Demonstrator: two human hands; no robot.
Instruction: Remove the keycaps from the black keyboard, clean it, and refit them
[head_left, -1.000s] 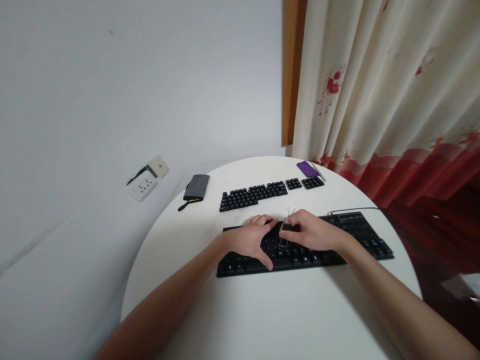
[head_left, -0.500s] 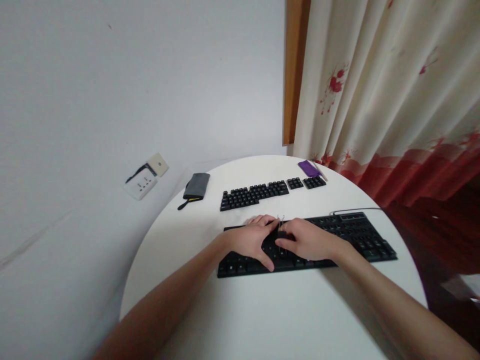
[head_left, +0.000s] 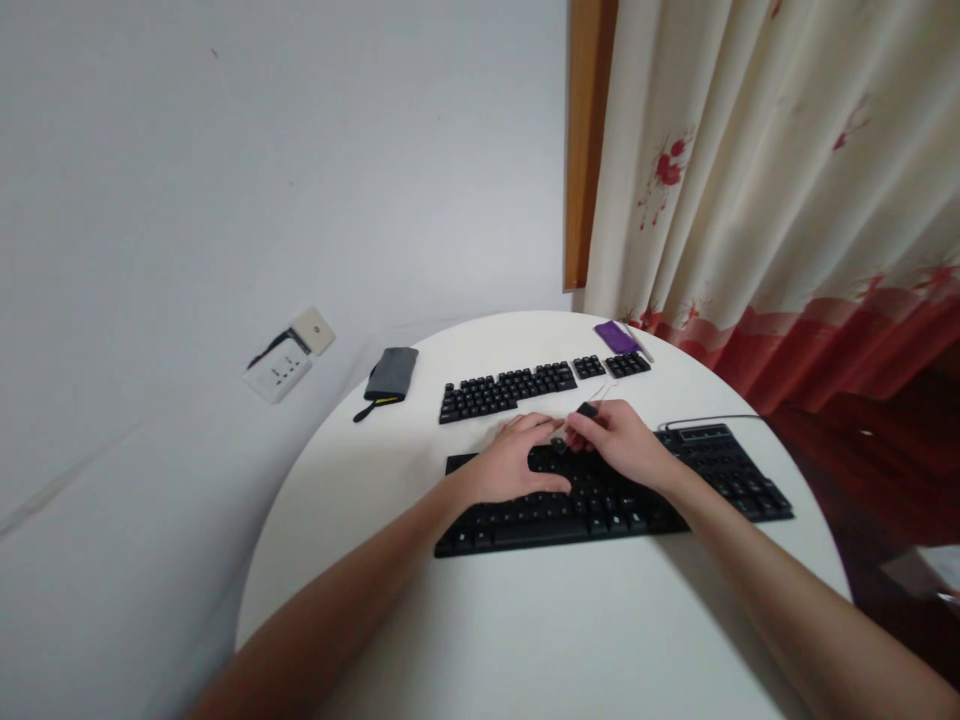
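A black keyboard (head_left: 540, 534) lies on the white table, with many of its keys lacking caps. My right hand (head_left: 622, 440) is closed around a keycap puller (head_left: 587, 409) with a black grip and thin wire prongs, tilted above the keyboard's back edge. A small black keycap (head_left: 559, 444) is at the puller's lower end, between my two hands. Over the keyboard's left half, my left hand (head_left: 517, 462) is open, thumb apart from the fingers. Its fingertips are close to the puller; whether they touch the keycap I cannot tell.
Loose black keycaps (head_left: 480, 400) stand in rows behind the keyboard. A grey pouch (head_left: 392, 374) lies at the back left, a purple cloth (head_left: 615, 337) at the back right. The keyboard cable (head_left: 712, 417) runs off the round table's right side. Wall and curtain (head_left: 712, 200) stand behind.
My right hand first lowered the puller onto the keys, then lifted it up and back, tilting it, with a keycap now at its lower end. My left hand shifted slightly up and right.
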